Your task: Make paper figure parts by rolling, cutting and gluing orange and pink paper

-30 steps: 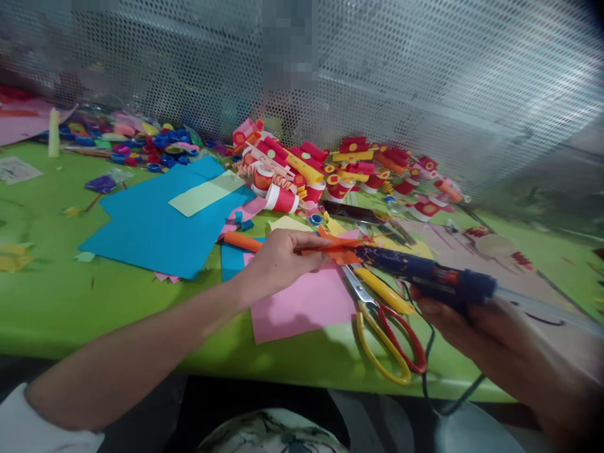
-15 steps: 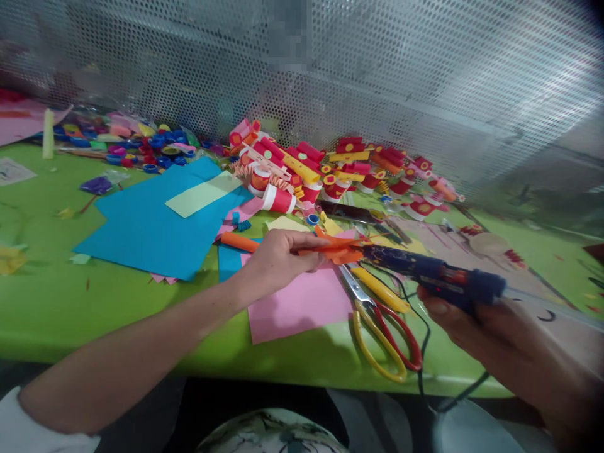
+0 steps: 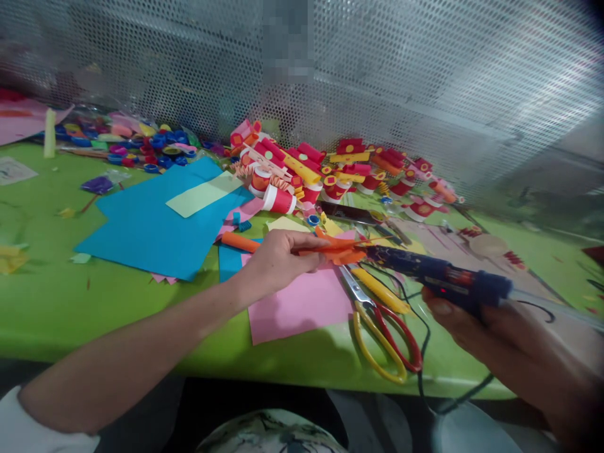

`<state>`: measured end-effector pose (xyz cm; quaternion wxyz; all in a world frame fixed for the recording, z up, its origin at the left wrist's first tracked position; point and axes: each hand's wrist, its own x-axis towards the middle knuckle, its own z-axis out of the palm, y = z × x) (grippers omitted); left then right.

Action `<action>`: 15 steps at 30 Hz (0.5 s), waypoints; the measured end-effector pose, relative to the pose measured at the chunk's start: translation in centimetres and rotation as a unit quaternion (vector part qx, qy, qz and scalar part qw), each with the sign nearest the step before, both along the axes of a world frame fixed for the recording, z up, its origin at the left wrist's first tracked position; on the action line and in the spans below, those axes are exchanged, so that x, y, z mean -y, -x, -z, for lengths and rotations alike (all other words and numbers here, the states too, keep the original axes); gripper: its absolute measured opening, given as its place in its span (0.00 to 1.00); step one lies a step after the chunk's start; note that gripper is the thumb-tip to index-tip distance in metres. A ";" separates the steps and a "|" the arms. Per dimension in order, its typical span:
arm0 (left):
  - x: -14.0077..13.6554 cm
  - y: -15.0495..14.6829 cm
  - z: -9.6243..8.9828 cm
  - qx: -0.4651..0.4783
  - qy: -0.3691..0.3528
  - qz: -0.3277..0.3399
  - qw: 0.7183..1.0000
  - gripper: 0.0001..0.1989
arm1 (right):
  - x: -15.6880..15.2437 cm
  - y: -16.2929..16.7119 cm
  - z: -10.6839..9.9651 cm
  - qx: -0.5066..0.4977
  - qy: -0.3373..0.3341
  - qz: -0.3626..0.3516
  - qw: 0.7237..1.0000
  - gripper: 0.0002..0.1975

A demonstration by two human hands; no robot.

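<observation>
Between the thumb and fingers of my left hand (image 3: 287,255) is a piece of cut orange paper (image 3: 346,253), held above the table. My right hand (image 3: 491,336) grips a dark blue glue gun (image 3: 438,277) with a small red light; a clear glue stick runs out of its back. The gun's nozzle is at the right edge of the orange paper; whether they touch I cannot tell. Below lie scissors (image 3: 377,333) with one yellow and one red handle, a yellow-handled tool (image 3: 383,289) and a pink sheet (image 3: 292,308). An orange paper roll (image 3: 240,241) lies behind my left wrist.
Blue sheets (image 3: 155,220) with a pale green strip (image 3: 204,194) cover the left middle of the green table (image 3: 141,327). Several red and white paper cups (image 3: 279,200) with paper rolls stand along the perforated metal screen (image 3: 189,69). The gun's black cord (image 3: 427,340) hangs over the front edge.
The glue gun in my right hand has shifted slightly to the right, its nozzle drawing back a little from the orange paper. My left hand has stayed nearly still.
</observation>
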<state>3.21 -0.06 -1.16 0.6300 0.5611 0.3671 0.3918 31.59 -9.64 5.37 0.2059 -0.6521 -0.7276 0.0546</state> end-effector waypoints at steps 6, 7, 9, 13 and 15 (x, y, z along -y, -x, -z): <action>0.0 0.0 -0.2 -0.009 0.002 -0.004 1.000 0.15 | -0.3 0.7 -0.5 0.006 0.016 -0.012 1.000 0.18; 0.0 0.0 -0.2 -0.009 0.003 -0.004 1.000 0.15 | -0.3 0.8 -0.6 0.005 0.017 -0.014 1.000 0.18; 0.0 0.0 -0.3 -0.006 0.006 -0.004 1.000 0.15 | -0.4 0.9 -0.7 0.005 0.020 -0.020 1.000 0.17; 0.0 0.0 -0.3 0.000 0.007 -0.002 1.000 0.15 | -0.4 0.8 -0.6 0.002 0.003 -0.040 0.999 0.13; 0.1 0.0 -0.2 0.004 0.007 -0.002 1.000 0.15 | -0.3 0.6 -0.5 0.005 -0.019 -0.051 0.998 0.13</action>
